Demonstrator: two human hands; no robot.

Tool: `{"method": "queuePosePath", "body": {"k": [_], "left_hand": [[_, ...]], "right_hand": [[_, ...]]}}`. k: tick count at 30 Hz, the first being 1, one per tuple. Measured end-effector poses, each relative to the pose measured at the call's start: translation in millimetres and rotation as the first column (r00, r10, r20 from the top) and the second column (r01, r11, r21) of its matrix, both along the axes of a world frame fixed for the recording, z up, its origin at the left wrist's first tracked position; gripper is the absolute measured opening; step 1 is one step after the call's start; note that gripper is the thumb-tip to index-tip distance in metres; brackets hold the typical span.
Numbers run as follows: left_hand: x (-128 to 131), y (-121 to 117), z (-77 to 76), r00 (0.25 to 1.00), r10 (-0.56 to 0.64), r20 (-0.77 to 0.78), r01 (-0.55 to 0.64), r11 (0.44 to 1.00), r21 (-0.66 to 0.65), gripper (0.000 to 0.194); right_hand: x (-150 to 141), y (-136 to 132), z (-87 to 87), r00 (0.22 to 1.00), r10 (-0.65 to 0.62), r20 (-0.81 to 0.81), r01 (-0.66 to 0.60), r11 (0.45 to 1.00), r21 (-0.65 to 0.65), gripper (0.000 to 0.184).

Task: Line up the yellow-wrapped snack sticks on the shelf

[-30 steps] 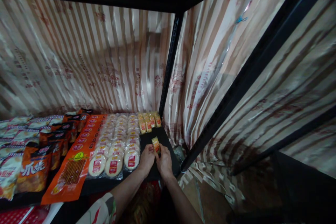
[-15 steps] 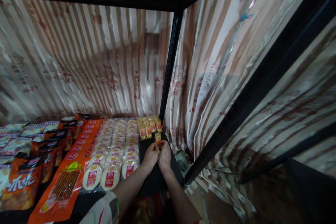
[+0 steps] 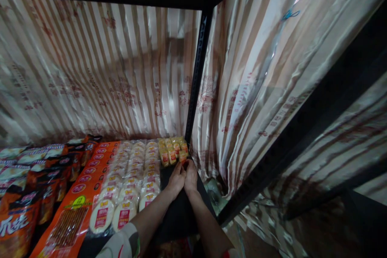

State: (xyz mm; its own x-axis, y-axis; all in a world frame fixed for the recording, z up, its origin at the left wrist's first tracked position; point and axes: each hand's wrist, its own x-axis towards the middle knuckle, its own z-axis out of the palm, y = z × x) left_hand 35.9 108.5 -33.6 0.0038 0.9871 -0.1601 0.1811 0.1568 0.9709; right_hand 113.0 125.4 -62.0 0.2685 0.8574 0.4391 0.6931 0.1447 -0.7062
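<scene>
The person's two bare hands, left hand (image 3: 176,180) and right hand (image 3: 190,176), are meeting at the fingertips, both grips drawn nearly closed and pinching a small packet (image 3: 183,155) between them. The packet is showing its glossy yellow wrapper and a reddish patch above the fingers; its lower end is hiding behind them, so whether it is touching the shelf cannot be told. It is standing at the front right of a tight cluster of matching yellow packets (image 3: 168,155), stubby and oblong, which are filling the back corner of the flat, matte black shelf (image 3: 177,219).

To the left, round pale crackers (image 3: 123,214) are lying in three overlapping columns, their clear plastic crinkling and catching light around red labels. Beside them a long, smooth orange bag (image 3: 68,223) is stretching toward the front, its clear window showing thin brown sticks. Farther left, puffy orange-and-black bags (image 3: 18,219) are leaning in a row, with white crinkled bags (image 3: 12,169) lying beyond.

Behind everything, a shiny striped sheet (image 3: 90,68) is hanging in loose vertical folds. A slim, dark post (image 3: 196,76) with notched edges is rising at the corner, and a blue tie (image 3: 290,14) is pinching the sheet at the upper right.
</scene>
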Motion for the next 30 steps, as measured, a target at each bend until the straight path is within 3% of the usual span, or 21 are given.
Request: {"method": "queuePosePath", "body": {"k": [8, 19, 30], "left_hand": [[-4, 1, 11.7, 0.991, 0.024, -0.130, -0.028, 0.999, -0.025, 0.049], [-7, 1, 12.2, 0.997, 0.036, -0.064, -0.040, 0.997, -0.070, 0.050], [-7, 2, 8.7, 0.995, 0.055, -0.078, -0.059, 0.997, -0.052, 0.046]], "right_hand": [[-1, 15, -4.8, 0.996, -0.016, 0.088, 0.015, 1.000, 0.009, 0.025], [-3, 23, -6.6, 0.992, 0.008, 0.126, -0.013, 0.999, 0.042, 0.028], [-7, 16, -5.0, 0.999, 0.033, 0.040, -0.035, 0.997, 0.061, 0.041]]}}
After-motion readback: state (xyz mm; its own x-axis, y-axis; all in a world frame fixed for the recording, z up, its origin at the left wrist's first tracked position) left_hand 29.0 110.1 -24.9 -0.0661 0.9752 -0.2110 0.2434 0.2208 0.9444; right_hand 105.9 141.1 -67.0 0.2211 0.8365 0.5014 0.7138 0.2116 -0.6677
